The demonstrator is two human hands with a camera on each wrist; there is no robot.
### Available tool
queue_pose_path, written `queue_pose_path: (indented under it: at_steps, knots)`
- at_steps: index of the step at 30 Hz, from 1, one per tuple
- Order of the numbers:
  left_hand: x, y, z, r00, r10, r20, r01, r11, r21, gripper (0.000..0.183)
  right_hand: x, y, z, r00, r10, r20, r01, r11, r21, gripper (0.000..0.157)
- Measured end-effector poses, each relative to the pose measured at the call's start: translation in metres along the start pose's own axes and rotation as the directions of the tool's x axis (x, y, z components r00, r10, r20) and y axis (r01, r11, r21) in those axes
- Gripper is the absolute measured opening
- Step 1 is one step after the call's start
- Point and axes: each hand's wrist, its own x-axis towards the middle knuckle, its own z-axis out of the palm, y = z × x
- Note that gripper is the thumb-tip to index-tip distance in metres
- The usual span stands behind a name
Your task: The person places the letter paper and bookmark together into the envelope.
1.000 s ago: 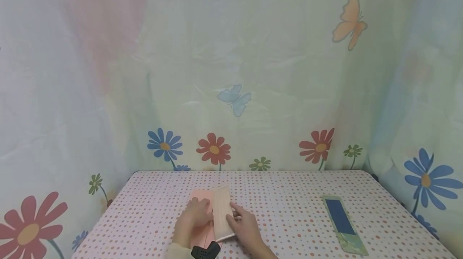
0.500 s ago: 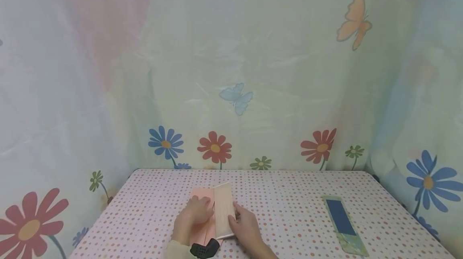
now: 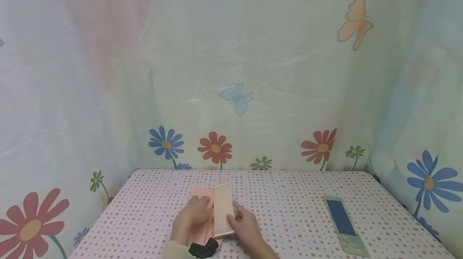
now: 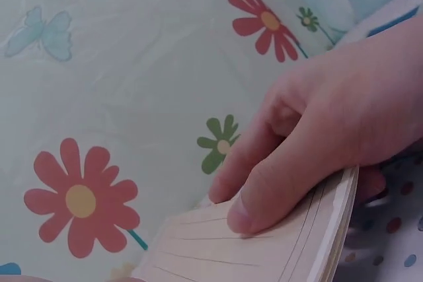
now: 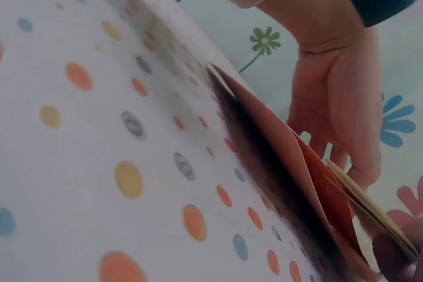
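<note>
A thin stack of cream lined paper [image 3: 222,210] leans over the right part of a pink envelope-like paper piece [image 3: 201,193] on the table. My right hand [image 3: 247,227] pinches the stack by its right edge, with the thumb on top, as the left wrist view shows for the hand [image 4: 324,117] and the ruled sheets [image 4: 218,249]. Over the pink piece lies my left hand [image 3: 196,212], its fingers bent. From the right wrist view, layers of the pink piece [image 5: 284,137] stand apart, and the left hand's [image 5: 340,97] fingertips are partly hidden behind them.
A long green packet with a dark blue panel [image 3: 341,218] lies on the table's right side. Dotted cloth [image 3: 282,198] covers the tabletop. Flowered curtains [image 3: 275,70] hang behind and at both sides. A black band [image 3: 203,248] is on the left wrist.
The paper stack has shifted slightly in the right hand, its lower end now a little higher. The left hand stays on the pink piece. The head view has tilted slightly.
</note>
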Motion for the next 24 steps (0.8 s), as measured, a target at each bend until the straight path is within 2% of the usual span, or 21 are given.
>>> queue_pose_path:
  at_steps: [3, 7, 11, 15, 19, 24]
  knots:
    - [0.0, -0.001, -0.002, 0.999, 0.034, -0.001, -0.034, 0.999, -0.016, 0.038, 0.001, 0.0, -0.001, 1.0, 0.002, 0.014, -0.003, 0.998, 0.066, 0.064]
    - [-0.001, -0.003, -0.003, 0.998, 0.064, -0.005, -0.064, 0.998, -0.015, 0.037, 0.0, -0.001, -0.001, 1.0, 0.008, 0.017, -0.008, 1.0, 0.025, 0.063]
    - [-0.001, -0.004, -0.003, 0.998, 0.065, 0.0, -0.065, 0.997, -0.03, 0.039, -0.001, -0.004, 0.001, 0.999, 0.032, 0.009, -0.032, 0.999, -0.01, 0.061]
    - [0.001, -0.005, -0.002, 0.998, 0.057, 0.016, -0.056, 0.998, -0.04, 0.041, 0.001, -0.006, 0.001, 0.995, 0.093, -0.021, -0.094, 0.996, -0.012, 0.058]
    - [0.004, -0.008, 0.0, 0.998, 0.053, 0.027, -0.052, 0.998, -0.039, 0.042, 0.006, -0.009, -0.002, 0.981, 0.186, -0.051, -0.186, 0.983, -0.001, 0.057]
    - [0.005, -0.01, 0.0, 0.998, 0.059, 0.016, -0.057, 0.995, -0.079, 0.043, 0.009, -0.015, -0.007, 0.966, 0.256, -0.028, -0.254, 0.966, 0.05, 0.056]
